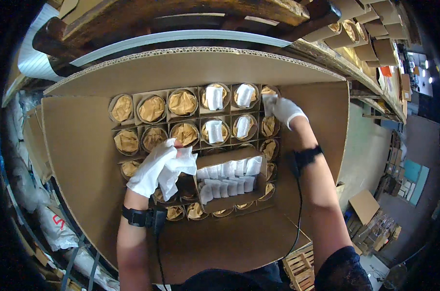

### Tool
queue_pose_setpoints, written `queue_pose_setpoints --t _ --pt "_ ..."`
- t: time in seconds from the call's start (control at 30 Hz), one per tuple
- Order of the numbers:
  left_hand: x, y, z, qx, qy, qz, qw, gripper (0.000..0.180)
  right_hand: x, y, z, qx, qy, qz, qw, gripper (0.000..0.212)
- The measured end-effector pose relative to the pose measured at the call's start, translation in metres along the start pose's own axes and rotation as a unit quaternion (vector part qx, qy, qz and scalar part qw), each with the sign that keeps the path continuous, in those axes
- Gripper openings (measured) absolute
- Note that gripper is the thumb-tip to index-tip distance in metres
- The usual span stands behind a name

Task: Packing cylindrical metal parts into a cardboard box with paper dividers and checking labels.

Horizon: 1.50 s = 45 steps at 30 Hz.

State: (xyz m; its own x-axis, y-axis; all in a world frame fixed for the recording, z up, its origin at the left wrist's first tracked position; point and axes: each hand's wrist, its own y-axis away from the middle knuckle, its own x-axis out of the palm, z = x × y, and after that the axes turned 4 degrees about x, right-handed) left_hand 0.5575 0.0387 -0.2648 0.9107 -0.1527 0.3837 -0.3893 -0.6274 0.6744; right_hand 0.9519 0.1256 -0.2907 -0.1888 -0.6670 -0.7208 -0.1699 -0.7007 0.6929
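A large open cardboard box (74, 145) holds rows of round containers in a cardboard divider, topped with crumpled brown paper (183, 103). White sachets (214, 97) lie on several of them in the two far rows. My right hand (289, 112), in a white glove, is closed on one white sachet (269, 104) over the container at the far right corner. My left hand (154, 167), gloved too, grips several white sachets (169, 182) above the left-middle containers. Beside it, a small open carton (237, 201) with two rows of sachets rests on the containers.
Tall flaps and walls of the box surround both hands. Beyond its far edge runs a wooden rail (181, 19). Plastic-wrapped bags (55, 228) stand at the left. A shelf with cardboard tubes (348, 34) is at the far right, and a wooden pallet (300, 269) sits near right.
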Motion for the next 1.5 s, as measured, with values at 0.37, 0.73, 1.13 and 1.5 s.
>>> queue_pose_setpoints --t 0.37,0.73,1.13,1.5 --pt "0.036 -0.001 -0.001 -0.001 -0.154 0.069 0.986 0.028 0.016 0.107 0.094 -0.124 -0.135 -0.044 0.982 0.043" --pt "0.055 -0.008 -0.011 -0.042 -0.226 0.089 0.969 0.012 0.049 0.085 0.006 0.108 -0.045 -0.057 0.991 0.053" --pt "0.027 0.001 0.002 0.023 -0.236 0.091 0.967 0.017 0.035 0.129 0.119 -0.29 -0.246 0.005 0.925 0.03" --pt "-0.025 -0.015 0.019 0.044 -0.298 -0.164 0.939 0.047 0.13 0.042 0.207 -0.175 0.009 -0.133 0.975 0.046"
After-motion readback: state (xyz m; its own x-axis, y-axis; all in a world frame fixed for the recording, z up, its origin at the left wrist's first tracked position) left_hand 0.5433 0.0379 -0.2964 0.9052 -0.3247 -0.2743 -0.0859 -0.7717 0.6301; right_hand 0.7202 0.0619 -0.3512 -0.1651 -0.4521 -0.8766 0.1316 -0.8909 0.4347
